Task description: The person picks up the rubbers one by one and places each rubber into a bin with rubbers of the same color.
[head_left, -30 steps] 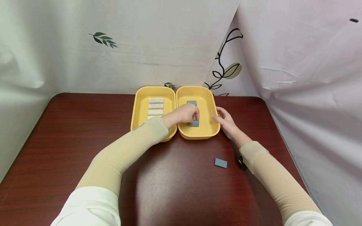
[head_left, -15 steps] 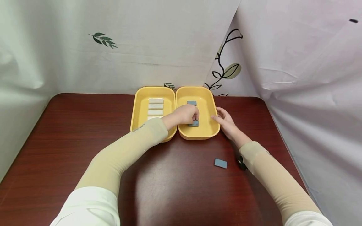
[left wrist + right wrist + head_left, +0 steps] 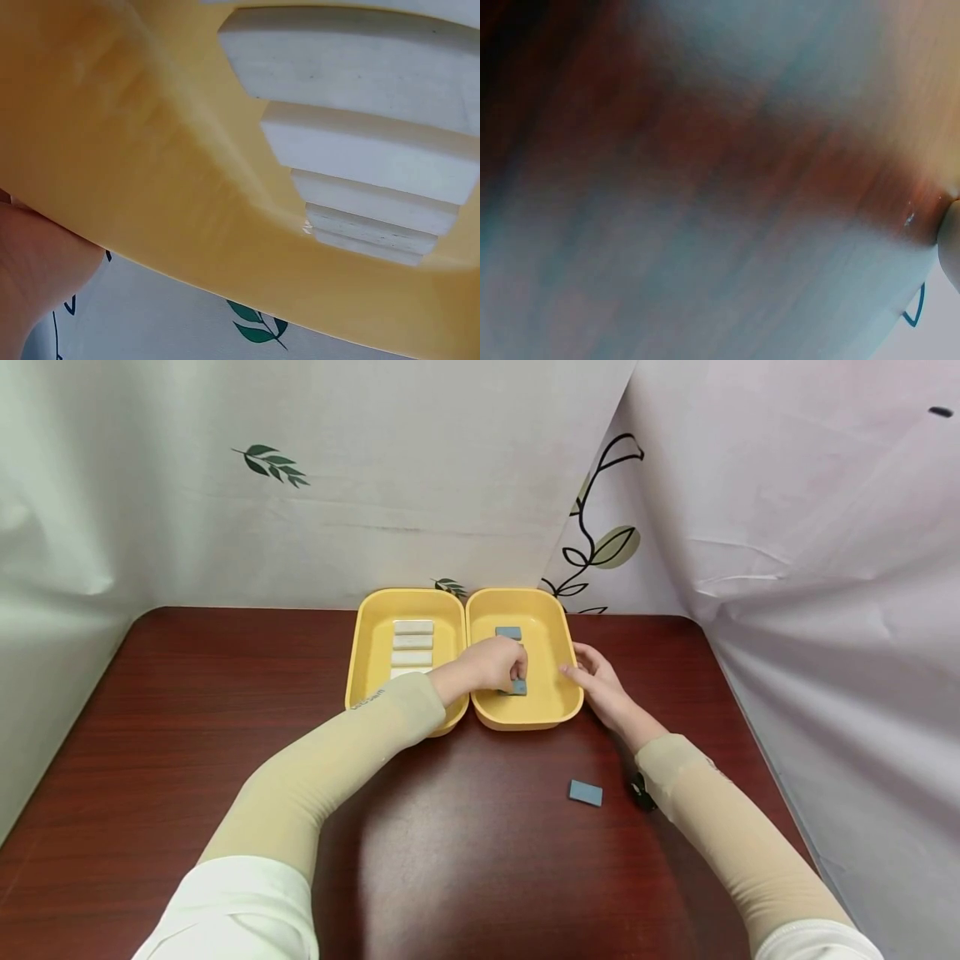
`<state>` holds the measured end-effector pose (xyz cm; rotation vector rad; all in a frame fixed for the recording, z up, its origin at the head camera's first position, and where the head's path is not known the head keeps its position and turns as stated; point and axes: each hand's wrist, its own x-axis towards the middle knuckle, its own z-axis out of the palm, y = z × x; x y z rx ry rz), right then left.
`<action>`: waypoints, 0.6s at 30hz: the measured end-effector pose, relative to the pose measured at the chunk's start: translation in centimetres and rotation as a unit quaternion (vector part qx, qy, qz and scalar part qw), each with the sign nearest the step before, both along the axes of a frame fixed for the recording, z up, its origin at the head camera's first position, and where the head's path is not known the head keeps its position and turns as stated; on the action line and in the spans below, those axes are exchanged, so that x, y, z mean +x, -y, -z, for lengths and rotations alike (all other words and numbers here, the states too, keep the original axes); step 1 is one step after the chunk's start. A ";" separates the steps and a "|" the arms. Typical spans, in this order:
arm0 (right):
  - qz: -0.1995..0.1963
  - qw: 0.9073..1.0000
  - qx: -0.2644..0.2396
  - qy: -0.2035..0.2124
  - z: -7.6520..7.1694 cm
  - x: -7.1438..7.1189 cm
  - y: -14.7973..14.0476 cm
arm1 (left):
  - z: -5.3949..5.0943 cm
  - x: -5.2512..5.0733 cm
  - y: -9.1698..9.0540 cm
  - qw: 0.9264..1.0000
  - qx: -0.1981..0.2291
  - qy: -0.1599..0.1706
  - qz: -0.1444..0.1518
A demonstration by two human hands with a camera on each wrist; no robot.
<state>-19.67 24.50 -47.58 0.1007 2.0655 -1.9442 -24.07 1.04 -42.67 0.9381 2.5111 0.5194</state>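
My left hand reaches into the right yellow tray, fingers curled down onto a blue-grey rectangular block. Its fingertips are partly hidden, but they appear to pinch this block near the tray floor. Farther back in the same tray lies another blue-grey block. My right hand grips the tray's right rim, with the thumb inside and the fingers outside. The left wrist view looks into the left yellow tray, where several white blocks lie in a row.
A loose blue-grey block lies on the dark red wooden table, in front of the right tray. The left tray stands directly beside the right one. White patterned curtains border the table's back and sides.
Both hands hold nearly the same place. Slightly less of the front blue-grey block shows past the left fingers than a second ago.
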 end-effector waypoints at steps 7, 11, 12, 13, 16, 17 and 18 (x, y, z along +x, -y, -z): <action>0.002 1.000 -0.001 -0.007 0.1 0.0 0.0 | 0.1 0.1 -0.1 1.000 -0.007 0.005 0.000; 0.000 1.000 -0.001 -0.006 0.1 0.0 0.1 | 0.1 0.1 -0.2 1.000 -0.009 0.003 -0.001; 0.000 1.000 -0.001 -0.006 0.1 0.0 0.1 | 0.1 0.1 -0.2 1.000 -0.010 0.001 -0.001; -0.001 1.000 0.000 -0.005 0.1 0.0 0.1 | 0.0 0.2 -0.2 1.000 -0.011 0.000 -0.001; -0.002 1.000 0.003 -0.004 0.0 0.0 0.0 | 0.0 0.2 -0.2 1.000 -0.012 -0.003 -0.002; -0.002 1.000 0.004 -0.004 0.0 0.0 0.0 | 0.0 0.2 -0.2 1.000 -0.012 -0.005 -0.002; -0.002 1.000 0.004 -0.004 0.0 0.0 0.0 | 0.0 0.2 -0.2 1.000 -0.011 -0.006 -0.002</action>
